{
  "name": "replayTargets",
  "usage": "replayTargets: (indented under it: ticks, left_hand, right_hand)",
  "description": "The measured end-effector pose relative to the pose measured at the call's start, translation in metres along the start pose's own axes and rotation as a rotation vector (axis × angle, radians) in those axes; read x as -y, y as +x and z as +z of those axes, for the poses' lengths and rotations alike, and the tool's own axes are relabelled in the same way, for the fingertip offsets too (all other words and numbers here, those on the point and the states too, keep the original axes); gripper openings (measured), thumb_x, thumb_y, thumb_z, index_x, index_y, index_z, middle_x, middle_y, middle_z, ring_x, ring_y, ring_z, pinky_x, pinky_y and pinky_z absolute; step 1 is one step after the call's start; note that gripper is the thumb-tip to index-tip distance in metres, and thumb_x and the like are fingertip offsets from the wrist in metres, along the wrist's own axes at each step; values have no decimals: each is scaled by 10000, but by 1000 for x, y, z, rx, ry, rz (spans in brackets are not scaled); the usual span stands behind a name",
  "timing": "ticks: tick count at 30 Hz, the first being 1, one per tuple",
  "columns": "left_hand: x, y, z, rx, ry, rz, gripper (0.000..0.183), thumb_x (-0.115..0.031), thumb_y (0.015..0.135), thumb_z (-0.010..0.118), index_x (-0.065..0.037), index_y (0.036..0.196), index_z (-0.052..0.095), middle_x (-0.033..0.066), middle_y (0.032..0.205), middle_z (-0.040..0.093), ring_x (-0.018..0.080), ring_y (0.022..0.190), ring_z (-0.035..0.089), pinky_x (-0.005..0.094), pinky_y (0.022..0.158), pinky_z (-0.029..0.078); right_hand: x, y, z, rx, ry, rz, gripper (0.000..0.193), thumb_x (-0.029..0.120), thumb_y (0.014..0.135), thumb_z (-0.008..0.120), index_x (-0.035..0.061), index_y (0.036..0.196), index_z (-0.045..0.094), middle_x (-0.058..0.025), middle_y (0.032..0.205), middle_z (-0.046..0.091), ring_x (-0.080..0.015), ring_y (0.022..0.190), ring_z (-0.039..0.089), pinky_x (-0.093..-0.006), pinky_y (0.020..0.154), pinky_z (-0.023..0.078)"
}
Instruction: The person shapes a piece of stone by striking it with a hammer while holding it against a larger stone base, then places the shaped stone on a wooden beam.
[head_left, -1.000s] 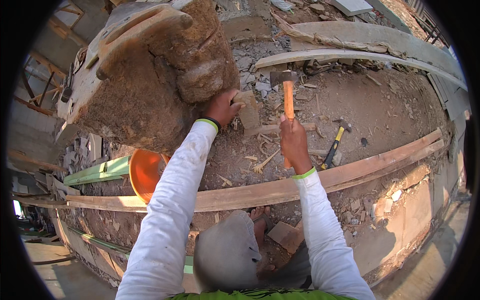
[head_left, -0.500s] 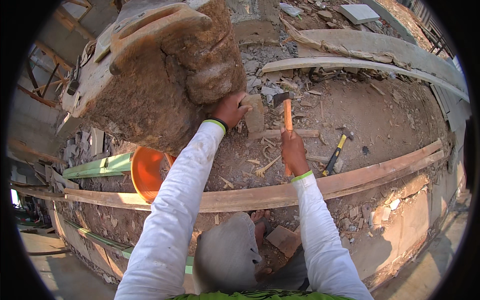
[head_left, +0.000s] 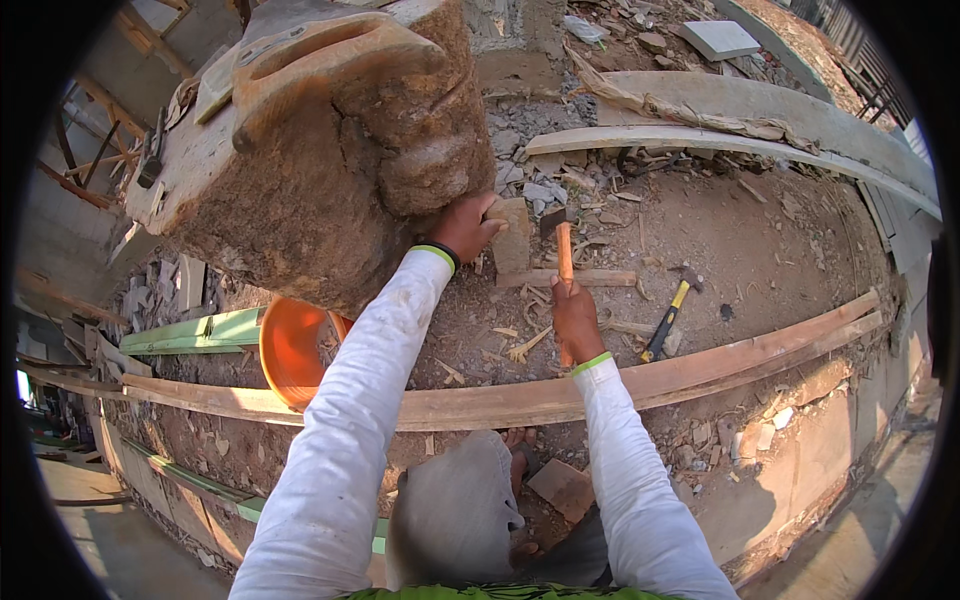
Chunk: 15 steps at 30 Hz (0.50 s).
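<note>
The left hand (head_left: 468,226) is closed around a small upright brick piece (head_left: 512,236), which is held against the lower edge of a large rough concrete block (head_left: 330,170). The right hand (head_left: 576,322) is wrapped fully around the orange handle of a hammer (head_left: 563,250), whose dark head is raised just beside the brick piece, on its right. The step in hand is judged to be the striking of the piece. A short, well-aimed blow is called for next, with the left fingers kept clear of the head. A second hammer (head_left: 670,312) is lying on the dirt ground (head_left: 760,240), and an orange bucket (head_left: 290,350) is seen behind the wooden plank (head_left: 700,365).
</note>
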<state>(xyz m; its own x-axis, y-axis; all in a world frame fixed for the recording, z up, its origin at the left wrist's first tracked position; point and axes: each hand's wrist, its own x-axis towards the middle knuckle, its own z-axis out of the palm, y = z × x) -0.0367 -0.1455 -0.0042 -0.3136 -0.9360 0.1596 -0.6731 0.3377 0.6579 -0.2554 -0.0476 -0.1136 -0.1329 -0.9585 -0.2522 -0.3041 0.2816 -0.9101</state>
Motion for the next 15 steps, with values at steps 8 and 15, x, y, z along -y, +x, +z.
replayTargets:
  ticks: [8, 15]
  left_hand:
    - [11, -19, -11, 8, 12, -14, 282, -209, 841, 721, -10, 1002, 602, 229, 951, 664, 421, 911, 635, 456, 790, 490]
    - [1, -11, 5, 16, 8, -25, 293, -218, 836, 732, -24, 1017, 606, 231, 955, 670, 420, 920, 642, 453, 792, 498]
  right_hand:
    - [142, -49, -33, -372, 831, -681, 372, 364, 1024, 525, 54, 820, 494, -13, 629, 483, -117, 538, 504, -303, 501, 420]
    - [-12, -19, -2, 44, 111, 255, 373, 407, 1003, 550, 75, 835, 521, -4, 560, 457, -136, 381, 425, -303, 366, 373]
